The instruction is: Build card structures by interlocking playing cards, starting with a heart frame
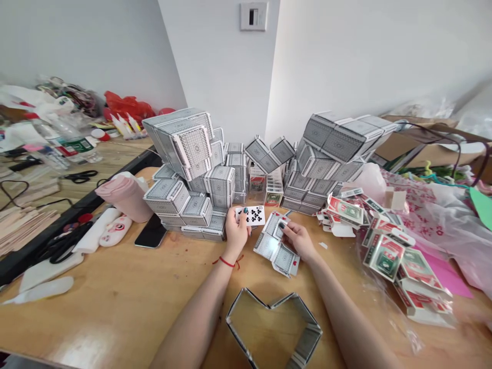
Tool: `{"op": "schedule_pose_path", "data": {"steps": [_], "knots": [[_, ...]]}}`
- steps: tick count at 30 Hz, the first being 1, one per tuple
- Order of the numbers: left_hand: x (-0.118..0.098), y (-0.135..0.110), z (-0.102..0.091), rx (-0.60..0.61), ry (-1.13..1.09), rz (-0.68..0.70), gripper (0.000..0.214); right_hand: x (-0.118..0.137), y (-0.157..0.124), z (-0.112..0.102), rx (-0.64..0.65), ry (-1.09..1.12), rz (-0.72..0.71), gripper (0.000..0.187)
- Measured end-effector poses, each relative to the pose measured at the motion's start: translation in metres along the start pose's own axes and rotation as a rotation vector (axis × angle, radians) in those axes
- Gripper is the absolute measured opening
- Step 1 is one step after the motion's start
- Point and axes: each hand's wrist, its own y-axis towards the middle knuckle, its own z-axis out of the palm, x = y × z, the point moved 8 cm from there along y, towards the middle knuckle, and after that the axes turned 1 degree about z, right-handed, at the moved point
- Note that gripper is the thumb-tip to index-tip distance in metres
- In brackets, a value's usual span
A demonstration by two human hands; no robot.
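Note:
My left hand (235, 230) is closed on a playing card (253, 215), face up with black club pips, held just above the wooden table (126, 302). My right hand (295, 237) pinches another card at the top of a loose pile of face-down cards (277, 250) spread on the table between my hands. In front of me lies a heart-shaped frame (274, 328) made of folded cards, open in the middle. Behind the hands rise stacks of card cubes (192, 169), built from grey-backed cards, with more card cubes to the right (334, 148).
Empty red-and-green card boxes (388, 251) lie scattered at the right on clear plastic. At the left sit a black phone (151, 231), a pink roll (125, 197), scissors (61, 246) and bottles (65, 138). A cardboard box (418, 143) stands far right.

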Motion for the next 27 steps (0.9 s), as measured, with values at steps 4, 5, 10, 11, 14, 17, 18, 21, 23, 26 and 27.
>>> {"op": "schedule_pose_path", "data": {"steps": [4, 5, 10, 11, 14, 17, 18, 21, 23, 26, 27], "knots": [[-0.0014, -0.0005, -0.0003, -0.003, -0.007, 0.015, 0.018, 0.0007, 0.0002, -0.0005, -0.003, -0.018, -0.005, 0.034], [-0.0016, -0.0005, -0.0001, -0.001, -0.007, 0.017, 0.018, 0.0007, 0.0004, -0.0007, -0.004, -0.019, -0.008, 0.034], [-0.001, -0.0002, 0.0001, -0.003, -0.005, 0.003, 0.018, -0.0008, 0.0014, -0.0021, -0.01, -0.025, -0.013, 0.035], [-0.001, -0.0002, 0.0002, -0.002, 0.001, 0.002, 0.017, -0.0009, 0.0014, -0.002, -0.008, -0.023, -0.012, 0.035], [-0.0014, -0.0004, 0.0006, 0.005, 0.022, 0.003, 0.015, -0.0003, 0.0009, -0.0011, -0.002, -0.017, -0.004, 0.035], [-0.0016, -0.0007, 0.0005, 0.008, 0.029, 0.004, 0.014, 0.0016, 0.0004, -0.0008, -0.006, -0.021, -0.005, 0.035], [-0.0016, -0.0008, 0.0004, 0.007, 0.031, 0.003, 0.014, 0.002, 0.0004, -0.001, -0.01, -0.023, -0.006, 0.036], [-0.0015, -0.0011, 0.0001, 0.005, 0.04, 0.003, 0.014, 0.0019, 0.0008, -0.0016, -0.017, -0.022, -0.009, 0.035], [-0.0016, -0.0013, 0.0002, 0.005, 0.045, 0.004, 0.013, 0.0013, 0.0012, -0.002, -0.019, -0.02, -0.013, 0.035], [-0.0018, -0.0014, -0.0001, 0.0, 0.048, 0.007, 0.012, 0.0004, 0.0016, -0.0024, -0.019, -0.027, -0.018, 0.034], [-0.0019, -0.0014, -0.0002, -0.002, 0.049, 0.008, 0.012, 0.0004, 0.0016, -0.0024, -0.018, -0.028, -0.019, 0.034]]}}
